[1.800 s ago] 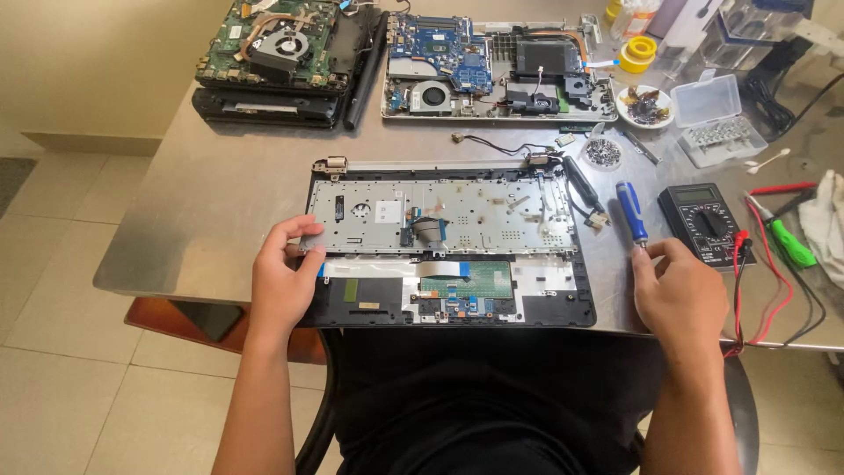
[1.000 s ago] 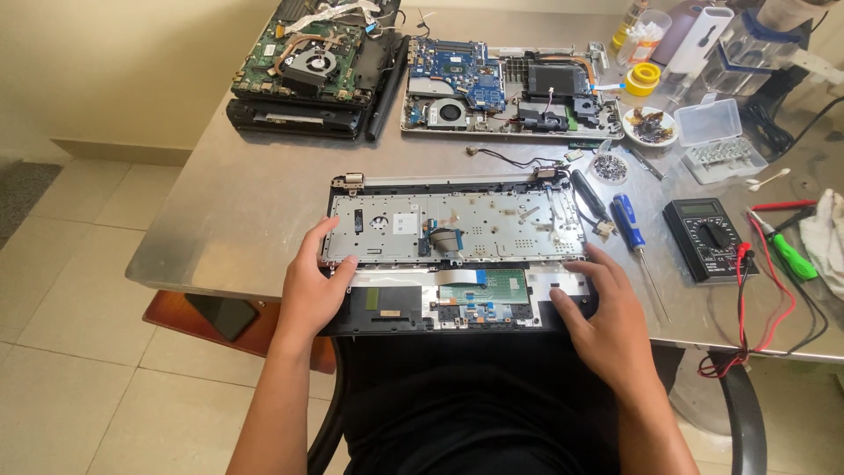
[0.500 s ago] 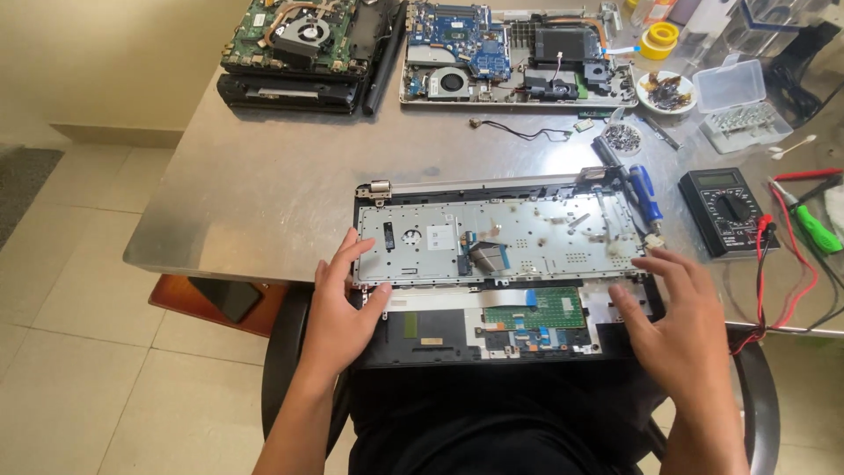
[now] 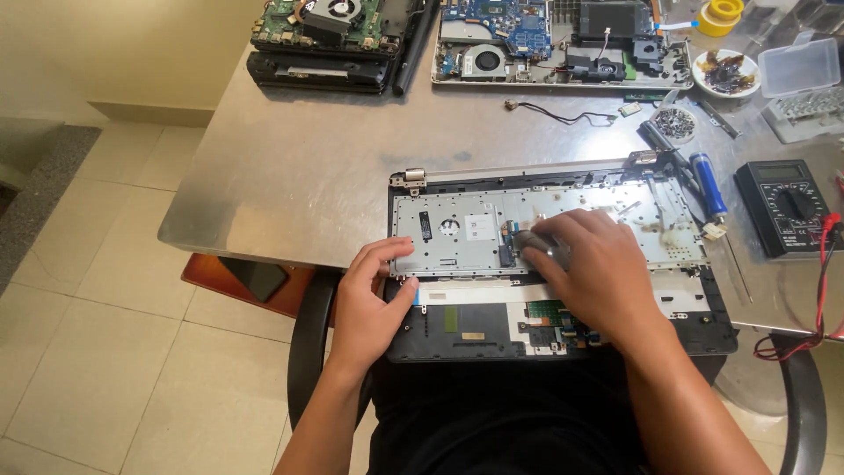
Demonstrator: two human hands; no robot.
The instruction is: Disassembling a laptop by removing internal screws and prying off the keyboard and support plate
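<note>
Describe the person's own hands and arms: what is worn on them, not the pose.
Both the left hand and right hand are bare: no gloves, rings or watch show. Both forearms are bare too, with no sleeves in view. Dark clothing covers the lap below.
</note>
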